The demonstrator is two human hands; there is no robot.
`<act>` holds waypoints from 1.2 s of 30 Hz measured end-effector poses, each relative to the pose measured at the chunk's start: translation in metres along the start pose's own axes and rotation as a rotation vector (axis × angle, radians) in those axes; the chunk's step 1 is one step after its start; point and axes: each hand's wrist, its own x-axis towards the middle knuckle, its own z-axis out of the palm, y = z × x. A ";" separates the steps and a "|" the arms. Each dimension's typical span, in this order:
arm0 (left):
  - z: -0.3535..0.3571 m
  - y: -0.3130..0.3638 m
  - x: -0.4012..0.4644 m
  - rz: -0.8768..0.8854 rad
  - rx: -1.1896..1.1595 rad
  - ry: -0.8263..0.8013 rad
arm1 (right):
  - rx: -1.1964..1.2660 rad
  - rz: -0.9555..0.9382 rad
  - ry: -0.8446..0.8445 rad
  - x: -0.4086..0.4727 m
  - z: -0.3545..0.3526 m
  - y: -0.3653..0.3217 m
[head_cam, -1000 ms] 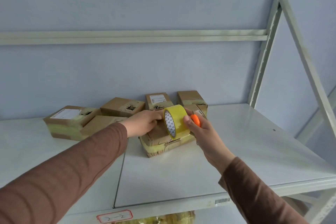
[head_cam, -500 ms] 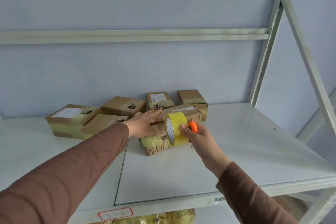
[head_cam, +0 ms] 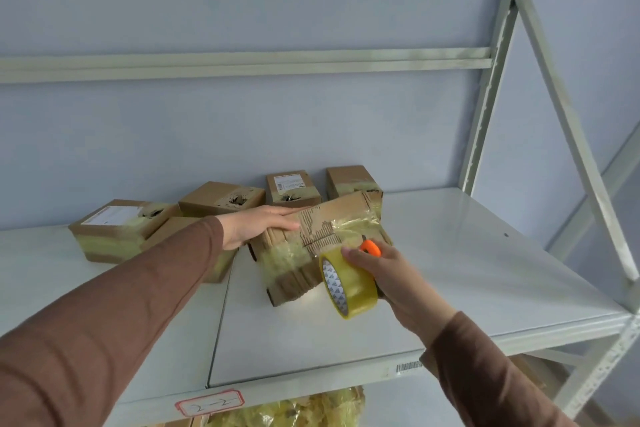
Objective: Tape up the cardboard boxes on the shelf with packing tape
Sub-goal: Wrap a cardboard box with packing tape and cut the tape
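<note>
A worn cardboard box (head_cam: 294,263) lies on the white shelf (head_cam: 450,270), wrapped in yellowish tape. My left hand (head_cam: 254,224) rests flat on the box's top left with straight fingers. My right hand (head_cam: 384,269) grips a yellow roll of packing tape (head_cam: 349,282) together with an orange cutter (head_cam: 371,248), low at the box's front right corner. A shiny strip of tape (head_cam: 349,222) runs from the roll up over the box top.
Several other taped cardboard boxes (head_cam: 114,229) stand at the back and left of the shelf. A metal upright and diagonal brace (head_cam: 568,121) rise at the right. A label (head_cam: 209,404) marks the shelf's front edge, with yellow crumpled tape (head_cam: 294,409) below.
My right hand has pulled the roll down and toward me, from the box top to its front corner, drawing tape across. The view has drawn closer to the box.
</note>
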 end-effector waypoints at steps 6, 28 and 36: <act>0.004 -0.029 -0.001 0.116 0.276 0.355 | 0.036 -0.140 0.010 0.012 0.013 -0.002; 0.035 -0.061 0.003 0.155 0.745 0.341 | 0.009 -0.212 -0.170 0.020 0.025 0.026; 0.040 -0.043 0.014 0.057 1.007 0.224 | 0.038 -0.187 -0.093 0.021 0.030 0.016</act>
